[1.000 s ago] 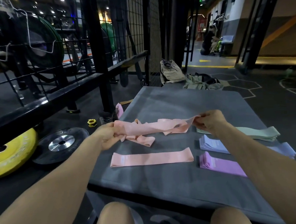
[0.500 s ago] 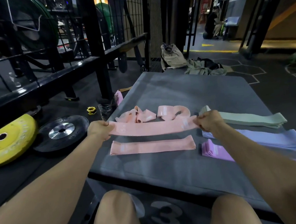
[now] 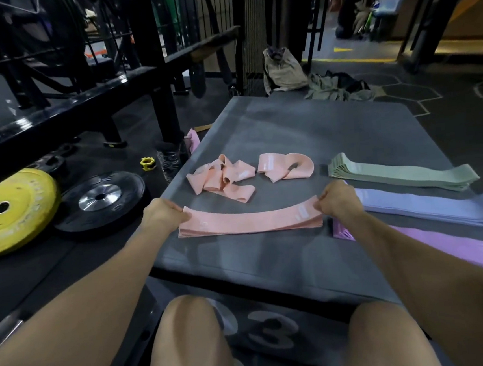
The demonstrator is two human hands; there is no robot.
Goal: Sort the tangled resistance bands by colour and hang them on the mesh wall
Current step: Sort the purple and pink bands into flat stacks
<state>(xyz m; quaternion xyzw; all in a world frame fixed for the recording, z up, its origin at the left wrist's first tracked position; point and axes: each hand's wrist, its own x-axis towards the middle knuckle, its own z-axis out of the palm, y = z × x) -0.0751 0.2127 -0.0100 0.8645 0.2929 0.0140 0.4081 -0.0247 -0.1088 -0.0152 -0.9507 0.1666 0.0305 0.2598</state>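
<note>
A pink band (image 3: 249, 220) lies stretched flat on top of another pink band on the grey mat (image 3: 303, 129). My left hand (image 3: 163, 215) pinches its left end and my right hand (image 3: 339, 201) pinches its right end. Behind it lie a tangled heap of pink bands (image 3: 222, 181) and a looped pink band (image 3: 286, 166). To the right sit flat stacks: green bands (image 3: 404, 173), blue bands (image 3: 437, 209) and purple bands (image 3: 453, 248), partly under my right forearm. The black mesh wall (image 3: 218, 11) stands at the back.
A yellow weight plate (image 3: 7, 211) and a black weight plate (image 3: 100, 199) lie on the floor at left, beside a black rack frame (image 3: 152, 67). A yellow collar (image 3: 147, 163) sits near the mat. A bag (image 3: 281, 71) and clothes (image 3: 337, 88) lie beyond the mat.
Both hands have lowered the stretched pink band onto the flat pink band nearer me. The view has tilted further down.
</note>
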